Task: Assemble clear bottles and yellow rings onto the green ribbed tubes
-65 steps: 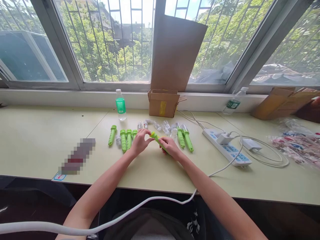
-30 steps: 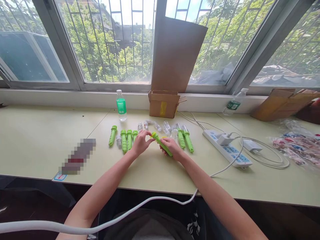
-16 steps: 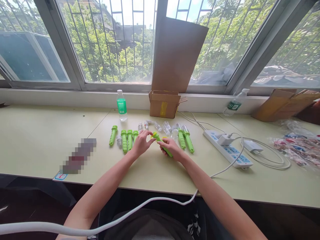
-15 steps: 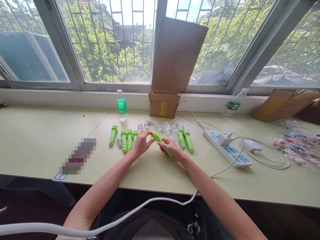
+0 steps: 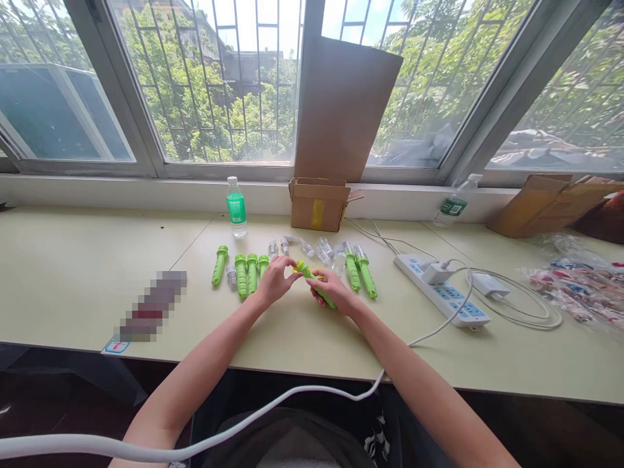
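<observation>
Above the table's front half, both hands meet on one green ribbed plastic handle (image 5: 303, 268) that slants down to the right. My right hand (image 5: 335, 290) is wrapped round its lower body. At the upper end, the thumb and fingers of my left hand (image 5: 275, 281) pinch a yellowish part, whose exact shape is hidden. More green handles (image 5: 241, 276) lie left of my left hand, one of them (image 5: 220, 265) set apart. Beyond my right hand lie two green handles (image 5: 365, 273) with clear tops. Clear plastic pieces (image 5: 325, 249) are scattered behind the hands.
A water bottle (image 5: 236, 207) and a small cardboard box (image 5: 319, 207) stand at the back. To the right are a power strip (image 5: 446, 294) with cables, another bottle (image 5: 454, 205) and plastic-wrapped items (image 5: 570, 286). A white cable (image 5: 312, 390) crosses in front of my body.
Hardly anything differs: both hands keep their hold on the green handle, and the view has shifted very slightly.
</observation>
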Demonstrator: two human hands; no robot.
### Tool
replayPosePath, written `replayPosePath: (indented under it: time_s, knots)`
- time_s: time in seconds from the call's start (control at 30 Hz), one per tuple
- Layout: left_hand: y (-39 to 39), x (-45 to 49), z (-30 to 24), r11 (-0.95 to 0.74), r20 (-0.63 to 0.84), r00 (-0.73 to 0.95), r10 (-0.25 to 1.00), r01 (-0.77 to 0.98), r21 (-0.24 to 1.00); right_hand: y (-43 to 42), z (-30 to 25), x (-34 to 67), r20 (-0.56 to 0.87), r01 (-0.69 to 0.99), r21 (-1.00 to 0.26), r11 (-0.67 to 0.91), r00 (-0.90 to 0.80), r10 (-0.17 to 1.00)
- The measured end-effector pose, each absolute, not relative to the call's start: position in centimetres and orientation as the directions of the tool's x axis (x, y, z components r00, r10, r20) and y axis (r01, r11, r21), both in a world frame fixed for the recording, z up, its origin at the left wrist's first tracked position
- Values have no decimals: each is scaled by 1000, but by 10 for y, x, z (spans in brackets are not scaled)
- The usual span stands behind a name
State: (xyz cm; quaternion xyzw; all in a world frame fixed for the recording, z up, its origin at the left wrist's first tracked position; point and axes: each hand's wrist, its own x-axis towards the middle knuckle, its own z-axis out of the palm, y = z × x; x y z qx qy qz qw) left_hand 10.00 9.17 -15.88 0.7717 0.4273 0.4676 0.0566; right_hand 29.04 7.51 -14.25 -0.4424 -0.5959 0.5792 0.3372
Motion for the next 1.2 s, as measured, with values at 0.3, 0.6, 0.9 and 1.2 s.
replayPosePath:
  time_s: [0.3,0.6,0.9,1.2]
  knots:
    - [91,101,-160,-614,666,192,721,623,485,77,-146,291,-98,125,-991,-52,-394,914]
    - [91,99,-157,-625,647,232,726,615,481,77,-146,291,-99,133,-990,-49,-398,912]
    - [90,99,-158,-595,629,215,747,638,488,79,-149,292,-93,117,-992,-49,-410,907]
    - [90,99,-159,-602,636,218,740,638,481,79,-149,292,-85,105,-993,-45,-419,904]
